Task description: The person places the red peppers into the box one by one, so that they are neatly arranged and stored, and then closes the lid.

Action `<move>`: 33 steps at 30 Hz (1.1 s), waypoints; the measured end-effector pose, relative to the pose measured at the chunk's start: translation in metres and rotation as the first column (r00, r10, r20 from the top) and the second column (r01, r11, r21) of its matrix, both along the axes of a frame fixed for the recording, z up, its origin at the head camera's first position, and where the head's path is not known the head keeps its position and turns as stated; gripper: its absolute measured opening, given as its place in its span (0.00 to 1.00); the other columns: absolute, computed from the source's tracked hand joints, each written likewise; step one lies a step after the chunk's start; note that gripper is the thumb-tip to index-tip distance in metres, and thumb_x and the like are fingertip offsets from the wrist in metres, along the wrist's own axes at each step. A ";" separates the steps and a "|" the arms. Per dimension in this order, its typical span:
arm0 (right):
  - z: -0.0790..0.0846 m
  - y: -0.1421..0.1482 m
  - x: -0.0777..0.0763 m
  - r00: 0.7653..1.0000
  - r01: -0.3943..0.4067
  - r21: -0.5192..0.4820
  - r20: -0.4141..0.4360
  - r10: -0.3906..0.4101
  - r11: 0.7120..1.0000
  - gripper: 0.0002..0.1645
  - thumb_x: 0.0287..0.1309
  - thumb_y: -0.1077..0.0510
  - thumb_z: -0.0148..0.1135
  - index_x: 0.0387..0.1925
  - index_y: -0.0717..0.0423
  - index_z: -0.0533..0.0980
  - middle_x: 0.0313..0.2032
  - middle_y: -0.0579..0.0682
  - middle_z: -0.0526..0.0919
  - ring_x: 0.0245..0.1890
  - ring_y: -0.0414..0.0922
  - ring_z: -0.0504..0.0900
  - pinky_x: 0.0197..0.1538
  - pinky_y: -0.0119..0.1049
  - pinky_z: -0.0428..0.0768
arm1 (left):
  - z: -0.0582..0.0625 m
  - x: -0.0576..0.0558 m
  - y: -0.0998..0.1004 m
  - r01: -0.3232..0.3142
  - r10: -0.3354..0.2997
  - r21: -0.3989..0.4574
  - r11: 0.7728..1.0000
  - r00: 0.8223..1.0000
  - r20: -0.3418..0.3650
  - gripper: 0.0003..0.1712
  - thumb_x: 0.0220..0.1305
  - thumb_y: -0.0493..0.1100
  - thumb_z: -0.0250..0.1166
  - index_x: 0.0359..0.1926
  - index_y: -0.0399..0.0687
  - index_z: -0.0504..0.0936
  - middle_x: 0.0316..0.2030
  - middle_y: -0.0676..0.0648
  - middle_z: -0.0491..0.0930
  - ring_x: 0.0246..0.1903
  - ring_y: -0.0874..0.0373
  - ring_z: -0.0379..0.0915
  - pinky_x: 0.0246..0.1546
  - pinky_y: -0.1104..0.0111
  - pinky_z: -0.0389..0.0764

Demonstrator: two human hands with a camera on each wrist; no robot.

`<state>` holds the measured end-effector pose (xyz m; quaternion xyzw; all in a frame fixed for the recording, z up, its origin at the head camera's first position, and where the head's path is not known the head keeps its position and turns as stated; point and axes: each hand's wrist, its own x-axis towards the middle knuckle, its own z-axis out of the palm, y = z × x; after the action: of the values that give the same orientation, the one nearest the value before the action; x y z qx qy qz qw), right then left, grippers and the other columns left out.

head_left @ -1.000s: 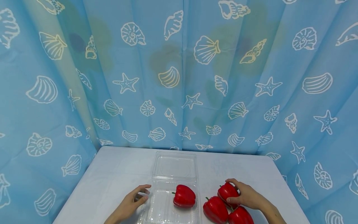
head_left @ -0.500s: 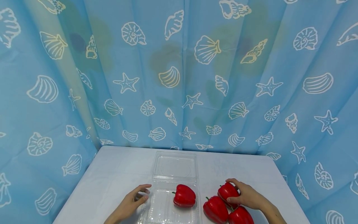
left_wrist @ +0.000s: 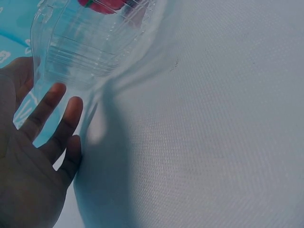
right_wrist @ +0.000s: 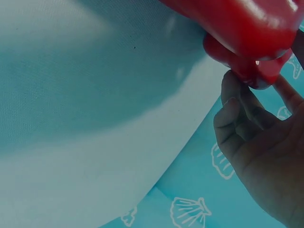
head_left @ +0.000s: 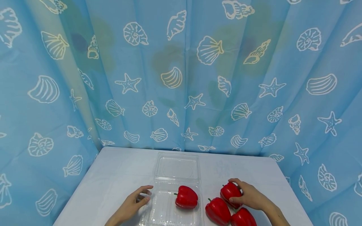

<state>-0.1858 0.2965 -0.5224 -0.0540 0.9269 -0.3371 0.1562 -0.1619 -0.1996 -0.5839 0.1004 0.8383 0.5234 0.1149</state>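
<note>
A clear plastic clamshell container point(head_left: 161, 204) lies opened out, its lid point(head_left: 177, 168) laid back toward the curtain. Inside the base sits one red bell pepper point(head_left: 186, 197) with a green stem. My left hand point(head_left: 130, 204) is beside the container's left edge, fingers loosely bent and nothing in them; the left wrist view shows its spread fingers near the clear wall point(left_wrist: 85, 52). To the right of the container, my right hand point(head_left: 251, 197) grips a red bell pepper point(head_left: 230, 192), thumb on the near side and fingers on the far side.
Two more red bell peppers, a left one point(head_left: 217, 211) and a right one point(head_left: 244, 217), lie close in front of the gripped pepper. White cloth covers the table point(head_left: 121, 169). A blue curtain point(head_left: 181, 119) with shell and starfish prints stands around its back and sides.
My right hand and the pepper it grips have shifted slightly up in the head view, away from the two peppers in front. The left hand has stayed where it was.
</note>
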 end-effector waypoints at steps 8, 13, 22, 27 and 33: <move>0.002 -0.001 -0.002 0.998 0.054 0.028 -0.045 -0.053 0.998 0.64 0.25 0.43 0.88 0.69 0.50 0.67 0.55 0.52 0.79 0.52 0.51 0.79 0.40 0.48 0.87 | 0.000 0.000 0.000 -0.009 0.009 -0.012 1.000 1.000 0.013 0.27 0.72 0.53 0.61 0.68 0.53 0.72 0.51 0.44 0.78 0.43 0.54 0.79 0.44 0.55 0.82; 0.004 -0.003 -0.002 0.996 0.056 0.020 -0.077 -0.055 0.998 0.63 0.28 0.43 0.88 0.69 0.49 0.67 0.56 0.51 0.79 0.52 0.50 0.79 0.41 0.47 0.87 | 0.000 0.001 0.000 -0.012 0.012 -0.001 1.000 1.000 0.014 0.27 0.73 0.52 0.61 0.68 0.52 0.71 0.52 0.43 0.78 0.44 0.53 0.79 0.44 0.54 0.82; 0.012 -0.009 0.002 0.985 0.063 -0.034 -0.159 -0.067 0.997 0.60 0.33 0.44 0.86 0.70 0.46 0.66 0.58 0.54 0.77 0.51 0.51 0.78 0.41 0.45 0.87 | -0.001 0.001 0.000 -0.011 0.011 0.004 1.000 1.000 0.001 0.26 0.74 0.50 0.60 0.69 0.52 0.71 0.53 0.43 0.78 0.44 0.54 0.78 0.43 0.59 0.80; 0.014 -0.011 0.003 0.978 0.068 -0.024 -0.198 -0.071 0.997 0.59 0.35 0.42 0.85 0.71 0.44 0.66 0.58 0.54 0.77 0.49 0.50 0.78 0.40 0.44 0.87 | -0.001 0.001 0.001 -0.007 0.007 0.002 1.000 1.000 -0.005 0.26 0.74 0.51 0.60 0.69 0.52 0.71 0.52 0.43 0.78 0.43 0.54 0.79 0.42 0.59 0.81; 0.013 -0.012 0.001 0.967 0.085 -0.015 -0.239 -0.086 0.996 0.60 0.34 0.38 0.84 0.71 0.40 0.65 0.55 0.52 0.77 0.49 0.49 0.77 0.40 0.41 0.87 | -0.001 0.000 0.000 0.000 0.000 -0.004 1.000 1.000 -0.008 0.27 0.73 0.53 0.60 0.69 0.52 0.71 0.52 0.43 0.78 0.42 0.55 0.79 0.42 0.61 0.81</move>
<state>-0.1852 0.2849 -0.5095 -0.0544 0.9397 -0.3366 0.0283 -0.1620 -0.1995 -0.5846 0.1022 0.8398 0.5213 0.1118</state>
